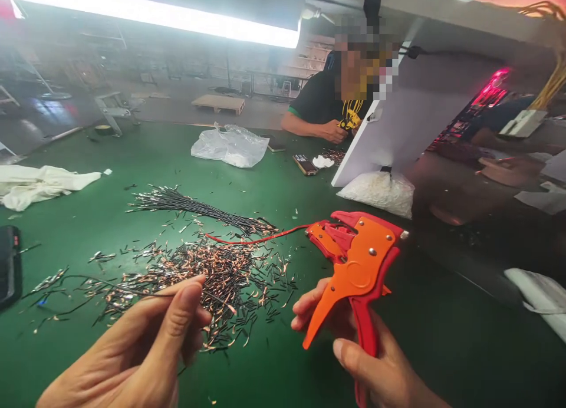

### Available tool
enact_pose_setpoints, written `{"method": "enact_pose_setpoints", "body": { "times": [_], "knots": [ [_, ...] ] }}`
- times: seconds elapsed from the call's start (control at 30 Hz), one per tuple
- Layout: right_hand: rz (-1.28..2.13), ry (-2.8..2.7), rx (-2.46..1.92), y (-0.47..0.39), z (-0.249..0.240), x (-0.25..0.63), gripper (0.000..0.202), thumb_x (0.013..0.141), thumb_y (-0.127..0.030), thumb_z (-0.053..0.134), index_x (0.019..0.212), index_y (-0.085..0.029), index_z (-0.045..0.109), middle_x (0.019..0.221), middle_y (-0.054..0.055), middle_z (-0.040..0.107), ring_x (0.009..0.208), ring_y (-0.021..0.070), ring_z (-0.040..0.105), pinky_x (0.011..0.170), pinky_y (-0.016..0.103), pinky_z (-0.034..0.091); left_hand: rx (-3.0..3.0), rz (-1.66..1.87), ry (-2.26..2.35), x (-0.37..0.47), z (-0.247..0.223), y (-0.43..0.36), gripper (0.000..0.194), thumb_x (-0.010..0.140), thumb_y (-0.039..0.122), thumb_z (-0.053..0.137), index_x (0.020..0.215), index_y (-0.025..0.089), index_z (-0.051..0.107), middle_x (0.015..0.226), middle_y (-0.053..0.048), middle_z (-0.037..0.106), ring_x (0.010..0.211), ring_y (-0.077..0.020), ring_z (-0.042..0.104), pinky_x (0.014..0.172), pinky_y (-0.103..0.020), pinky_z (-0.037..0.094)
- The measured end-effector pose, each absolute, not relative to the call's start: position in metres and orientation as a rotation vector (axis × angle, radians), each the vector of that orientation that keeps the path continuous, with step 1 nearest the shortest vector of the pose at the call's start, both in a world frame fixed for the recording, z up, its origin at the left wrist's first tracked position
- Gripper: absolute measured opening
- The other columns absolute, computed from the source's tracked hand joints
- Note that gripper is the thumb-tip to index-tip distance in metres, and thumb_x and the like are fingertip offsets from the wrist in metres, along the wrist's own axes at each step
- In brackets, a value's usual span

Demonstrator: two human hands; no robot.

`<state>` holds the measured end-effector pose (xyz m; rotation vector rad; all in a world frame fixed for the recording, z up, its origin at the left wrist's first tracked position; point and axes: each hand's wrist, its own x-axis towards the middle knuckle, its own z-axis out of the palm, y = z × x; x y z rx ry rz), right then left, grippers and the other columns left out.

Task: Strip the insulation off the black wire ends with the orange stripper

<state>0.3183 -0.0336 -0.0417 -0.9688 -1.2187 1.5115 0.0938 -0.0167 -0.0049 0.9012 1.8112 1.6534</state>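
R hand (375, 361), at 5 o'clock in view, grip closed round the orange-red wire stripper (358, 260), w/ a red wire (256, 239) in its nose. L hand (145, 343), at 7 o'clock, pinches a thin black wire (88, 281). Stripped wire bits (212, 272) piled on the green counter (132, 160) btw them.

A factory workshop for wire work. A long green table (132, 160) carries a heap of cut wire scraps (207, 278) beside a bundle of black wires (194, 207). Across the table sits another person (322, 101). Behind the table lies a bare concrete floor with a pallet (219, 103), under a strip light (154, 13).
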Motion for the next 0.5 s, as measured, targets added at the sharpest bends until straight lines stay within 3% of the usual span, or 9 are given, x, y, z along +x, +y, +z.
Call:
{"method": "enact_pose_setpoints", "body": {
  "times": [0.1,0.2,0.4,0.5],
  "knots": [
    [1.691,-1.138,-0.763,-0.033,-0.044,0.314,0.032,0.084,-0.023,0.06,0.115,-0.026,0.058,0.106,0.006,0.067,0.088,0.0236,0.067,0.08,0.041,0.053,0.916,1.568,1.982,0.1,-0.001,-0.019,0.031,0.063,0.054,0.082,0.076,0.027,0.079,0.056,0.006,0.066,0.052,-0.0105,0.062,0.045,-0.013,0.05],
    [1.889,-1.05,-0.571,-0.031,-0.046,0.311,0.042,0.076,-0.026,0.068,0.116,-0.024,0.059,0.111,0.008,0.068,0.082,0.0214,0.067,0.072,0.035,0.052,0.894,1.474,2.037,0.111,0.002,-0.023,0.038,0.061,0.062,0.08,0.078,0.028,0.08,0.058,0.005,0.067,0.053,-0.0109,0.061,0.045,-0.014,0.049],
    [1.87,-0.992,-0.596,-0.03,-0.035,0.31,0.051,0.072,-0.029,0.066,0.122,-0.022,0.059,0.09,0.006,0.075,0.078,0.0205,0.063,0.076,0.034,0.046,1.128,1.475,1.777,0.137,-0.004,-0.031,0.014,0.069,0.044,0.078,0.071,0.031,0.082,0.053,0.001,0.066,0.06,-0.0189,0.068,0.07,-0.026,0.058],
    [1.906,-0.979,-0.576,-0.032,-0.031,0.311,0.05,0.072,-0.031,0.069,0.12,-0.02,0.062,0.093,0.007,0.074,0.076,0.02,0.065,0.074,0.033,0.048,1.166,1.43,1.651,0.142,-0.008,-0.032,0.007,0.07,0.037,0.077,0.069,0.033,0.082,0.062,0.001,0.074,0.062,-0.0194,0.07,0.068,-0.025,0.058]
  ]
}}
